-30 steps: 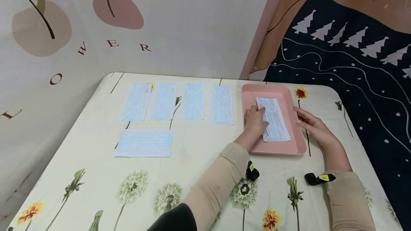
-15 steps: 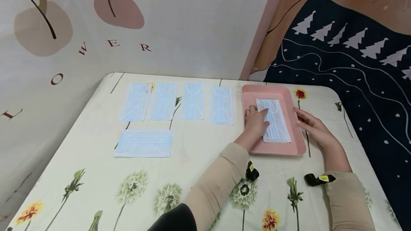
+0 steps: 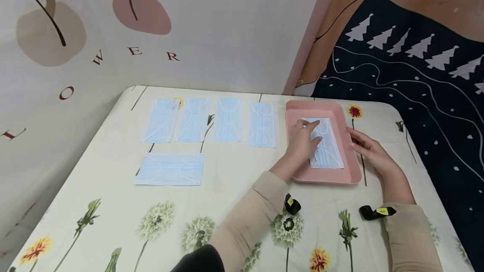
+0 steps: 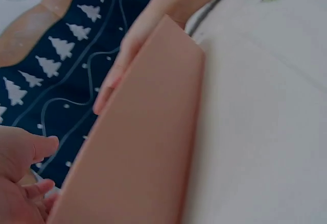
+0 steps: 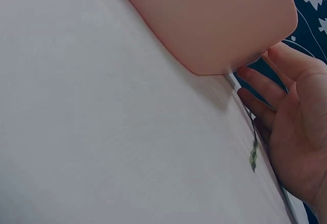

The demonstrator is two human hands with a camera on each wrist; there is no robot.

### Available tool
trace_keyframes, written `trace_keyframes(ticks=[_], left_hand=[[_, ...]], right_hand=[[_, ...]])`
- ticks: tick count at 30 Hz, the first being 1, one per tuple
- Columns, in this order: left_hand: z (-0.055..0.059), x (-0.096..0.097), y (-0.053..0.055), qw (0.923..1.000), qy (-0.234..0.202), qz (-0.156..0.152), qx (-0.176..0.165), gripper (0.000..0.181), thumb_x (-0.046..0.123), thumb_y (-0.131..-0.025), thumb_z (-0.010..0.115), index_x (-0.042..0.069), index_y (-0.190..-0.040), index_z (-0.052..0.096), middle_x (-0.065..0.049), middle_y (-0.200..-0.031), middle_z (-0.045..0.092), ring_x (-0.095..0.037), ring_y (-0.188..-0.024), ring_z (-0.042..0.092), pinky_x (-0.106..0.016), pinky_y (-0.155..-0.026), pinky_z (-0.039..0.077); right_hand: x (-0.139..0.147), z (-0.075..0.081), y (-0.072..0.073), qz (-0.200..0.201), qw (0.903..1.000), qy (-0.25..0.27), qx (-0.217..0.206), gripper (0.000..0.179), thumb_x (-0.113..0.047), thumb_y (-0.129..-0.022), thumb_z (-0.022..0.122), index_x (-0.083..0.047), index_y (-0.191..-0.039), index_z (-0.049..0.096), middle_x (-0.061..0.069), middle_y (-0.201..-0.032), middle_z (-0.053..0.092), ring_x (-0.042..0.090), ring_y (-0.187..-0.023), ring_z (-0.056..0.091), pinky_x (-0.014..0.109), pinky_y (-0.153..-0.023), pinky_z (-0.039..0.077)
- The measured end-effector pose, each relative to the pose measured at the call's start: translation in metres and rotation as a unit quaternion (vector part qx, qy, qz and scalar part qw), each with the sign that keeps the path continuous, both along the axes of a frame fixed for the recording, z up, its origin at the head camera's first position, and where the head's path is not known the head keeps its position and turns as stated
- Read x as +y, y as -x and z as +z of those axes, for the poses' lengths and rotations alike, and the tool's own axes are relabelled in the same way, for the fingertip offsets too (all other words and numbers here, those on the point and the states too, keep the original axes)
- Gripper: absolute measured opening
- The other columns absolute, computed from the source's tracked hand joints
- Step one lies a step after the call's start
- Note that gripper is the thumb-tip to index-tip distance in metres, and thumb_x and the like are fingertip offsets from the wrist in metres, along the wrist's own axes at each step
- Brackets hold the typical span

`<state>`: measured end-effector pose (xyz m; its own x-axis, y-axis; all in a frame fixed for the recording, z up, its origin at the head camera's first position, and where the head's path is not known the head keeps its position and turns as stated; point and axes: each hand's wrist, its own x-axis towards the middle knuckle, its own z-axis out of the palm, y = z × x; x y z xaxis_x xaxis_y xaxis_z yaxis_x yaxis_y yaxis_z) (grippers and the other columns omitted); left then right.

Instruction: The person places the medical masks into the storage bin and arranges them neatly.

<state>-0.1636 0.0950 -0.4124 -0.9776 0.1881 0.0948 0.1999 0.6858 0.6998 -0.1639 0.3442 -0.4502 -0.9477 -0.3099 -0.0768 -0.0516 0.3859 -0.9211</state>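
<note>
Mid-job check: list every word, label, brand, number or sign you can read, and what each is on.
"O W E R": dark red letters on the pale wall covering; a tilted letter precedes them, probably "L".
Yellow left-wrist label, on a black device: too small to read.
Yellow right-wrist label, on another black device: too small to read.
Face masks and pink tray: no readable text.

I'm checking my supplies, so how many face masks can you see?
6. Four masks form a row left of the pink tray; a sideways mask lies below that row; another mask is in the tray, partly covered by the left hand. More could be hidden beneath.
</note>
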Motion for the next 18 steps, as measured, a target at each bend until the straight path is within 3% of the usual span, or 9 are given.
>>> trace_keyframes(ticks=[7, 18], left_hand=[[0.017, -0.019, -0.008, 0.9957, -0.071, -0.05, 0.032, 0.052, 0.022, -0.092, 0.066, 0.019, -0.142, 0.049, -0.002, -0.121, 0.05, -0.011, -0.106, 0.046, -0.013, -0.084, 0.04], [0.037, -0.054, -0.013, 0.9849, -0.131, -0.071, 0.089, 0.053, 0.019, -0.092, 0.066, 0.01, -0.141, 0.049, -0.006, -0.119, 0.057, -0.016, -0.108, 0.053, -0.019, -0.088, 0.043]], right_hand=[[0.001, -0.001, 0.0, 0.01, 0.9998, 0.012, 0.014, 0.056, -0.02, -0.101, 0.049, -0.012, -0.152, 0.027, 0.015, -0.155, 0.024, 0.008, -0.133, 0.027, 0.006, -0.094, 0.029], [0.0, 0.001, -0.001, 0.006, 0.9999, 0.014, 0.005, 0.056, -0.021, -0.101, 0.05, -0.013, -0.152, 0.028, 0.015, -0.154, 0.025, 0.009, -0.132, 0.028, 0.006, -0.093, 0.029]])
